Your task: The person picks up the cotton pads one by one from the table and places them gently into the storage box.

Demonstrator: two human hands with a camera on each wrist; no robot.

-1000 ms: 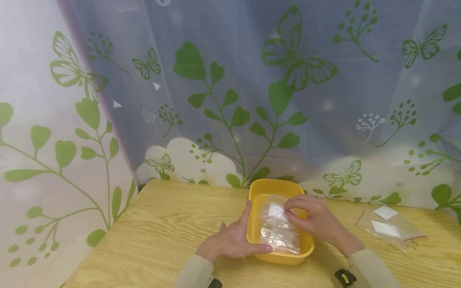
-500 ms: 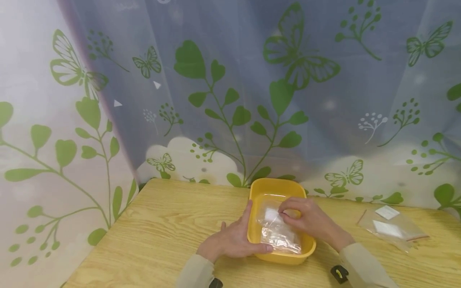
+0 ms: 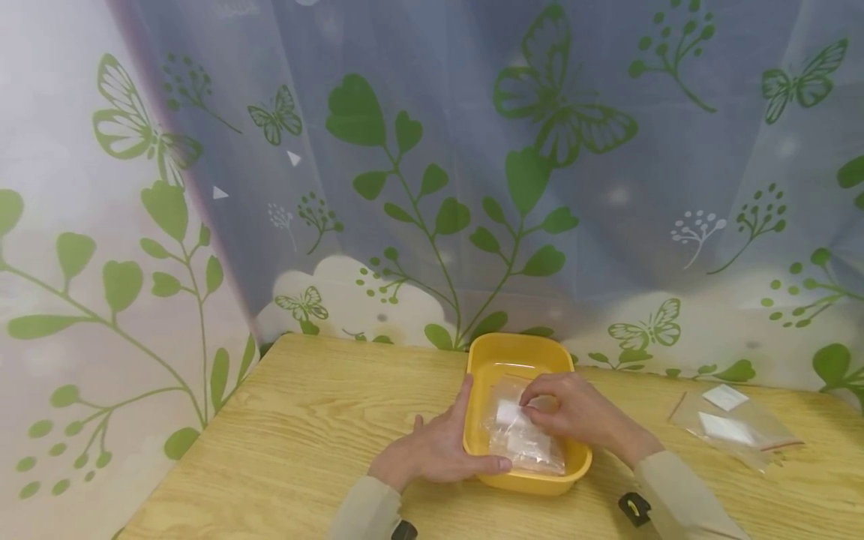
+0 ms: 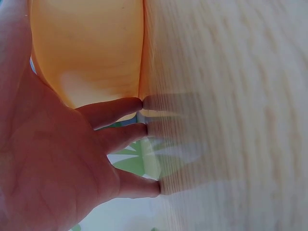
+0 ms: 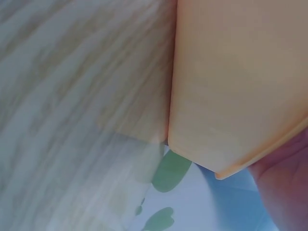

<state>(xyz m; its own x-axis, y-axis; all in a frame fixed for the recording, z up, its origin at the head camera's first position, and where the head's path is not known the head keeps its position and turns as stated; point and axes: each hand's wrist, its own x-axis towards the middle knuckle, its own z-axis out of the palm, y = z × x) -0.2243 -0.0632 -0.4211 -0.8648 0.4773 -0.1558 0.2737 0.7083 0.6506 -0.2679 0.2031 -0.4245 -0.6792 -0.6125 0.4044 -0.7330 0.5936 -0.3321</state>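
A yellow plastic tub point(image 3: 516, 349) stands on the table with clear zip bags point(image 3: 529, 450) lying inside, white labels showing through. How many bags there are, I cannot tell. My right hand point(image 3: 580, 412) reaches over the tub's right rim and pinches the upper bag near its white label. My left hand point(image 3: 435, 450) rests against the tub's near left corner, thumb over the rim. In the left wrist view its fingers point(image 4: 113, 110) are straight, tips at the tabletop beside the tub wall. The right wrist view catches only part of the right hand point(image 5: 286, 178) behind the tub's rim.
Another clear zip bag point(image 3: 763, 431) with a red strip and white labels lies on the wood-grain table point(image 3: 337, 405), right of the tub. A curtain point(image 3: 418, 187) printed with leaves and butterflies hangs right behind the table's back edge.
My right hand has shifted a little left and towards me, and the pinched upper bag has come lower over the contents of the tub. The left hand stays in place.
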